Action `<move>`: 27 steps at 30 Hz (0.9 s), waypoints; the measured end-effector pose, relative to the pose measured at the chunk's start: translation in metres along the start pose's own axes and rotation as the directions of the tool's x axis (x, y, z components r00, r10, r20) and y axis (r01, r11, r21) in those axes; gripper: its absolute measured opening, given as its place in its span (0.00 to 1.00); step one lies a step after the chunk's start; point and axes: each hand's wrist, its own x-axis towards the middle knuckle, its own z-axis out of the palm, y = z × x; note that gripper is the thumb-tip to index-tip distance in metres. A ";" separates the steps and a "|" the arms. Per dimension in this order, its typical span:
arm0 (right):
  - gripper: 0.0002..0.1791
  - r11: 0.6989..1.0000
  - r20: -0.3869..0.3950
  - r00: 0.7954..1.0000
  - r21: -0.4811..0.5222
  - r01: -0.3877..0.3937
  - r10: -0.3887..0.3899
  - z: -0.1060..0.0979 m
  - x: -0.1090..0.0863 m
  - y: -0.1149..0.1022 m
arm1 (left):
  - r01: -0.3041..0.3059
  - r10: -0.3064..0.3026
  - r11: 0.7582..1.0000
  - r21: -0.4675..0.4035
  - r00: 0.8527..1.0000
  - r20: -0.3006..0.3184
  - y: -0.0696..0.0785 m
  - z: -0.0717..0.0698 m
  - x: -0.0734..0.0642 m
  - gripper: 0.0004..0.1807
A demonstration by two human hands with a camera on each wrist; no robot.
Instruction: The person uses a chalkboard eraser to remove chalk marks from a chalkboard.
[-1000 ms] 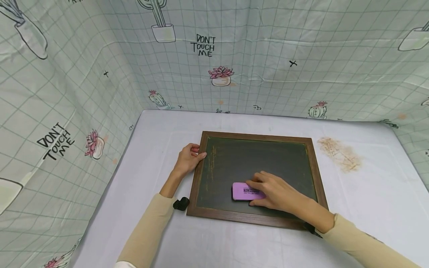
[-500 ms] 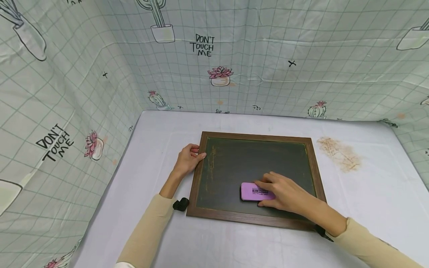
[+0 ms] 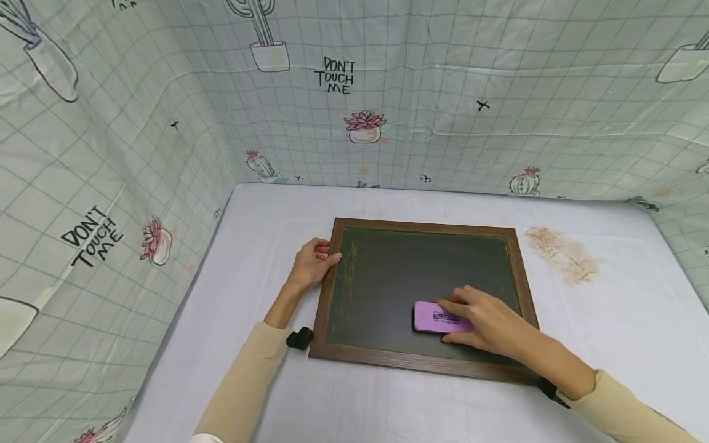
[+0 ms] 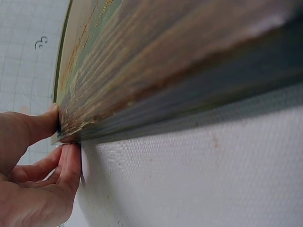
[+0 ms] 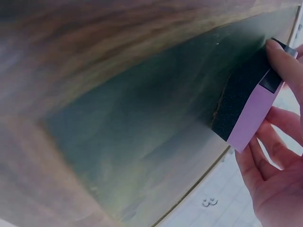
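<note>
A dark green chalkboard (image 3: 388,271) in a brown wooden frame lies on the white table. My left hand (image 3: 311,264) pinches the left side of its frame; in the left wrist view the thumb (image 4: 45,124) is on top and the fingers (image 4: 71,165) come against the outer edge. Toward the board's lower right, my right hand (image 3: 487,320) grips a purple board eraser (image 3: 431,317) with a black felt underside, thumb and fingers on its opposite long sides. In the right wrist view the felt (image 5: 241,92) lies against the board's surface. Yellowish streaks (image 3: 349,271) mark the board's left part.
A brownish smudge (image 3: 562,253) stains the white tablecloth (image 3: 598,320) to the right of the board. Behind and to the left hangs a grid-patterned cloth (image 3: 415,92) printed with cacti. A black wrist device (image 3: 300,338) sits at the left cuff, beside the board's corner.
My right hand has slid the eraser steadily to the right across the lower part of the board. The left hand and the board have stayed in place.
</note>
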 end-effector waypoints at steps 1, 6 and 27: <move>0.33 1.000 -0.001 1.000 0.001 -0.004 0.004 -0.001 -0.002 0.001 | 0.003 -0.003 1.000 -0.002 1.000 0.001 0.000 0.000 0.000 0.24; 0.32 1.000 -0.002 1.000 0.003 -0.031 0.031 -0.006 -0.010 0.003 | -0.010 0.010 1.000 0.006 1.000 -0.004 0.000 0.000 0.000 0.23; 0.34 0.999 -0.101 0.994 -0.033 0.025 -0.028 -0.012 -0.026 0.019 | -0.008 0.008 1.000 0.002 1.000 -0.002 0.001 0.000 0.000 0.24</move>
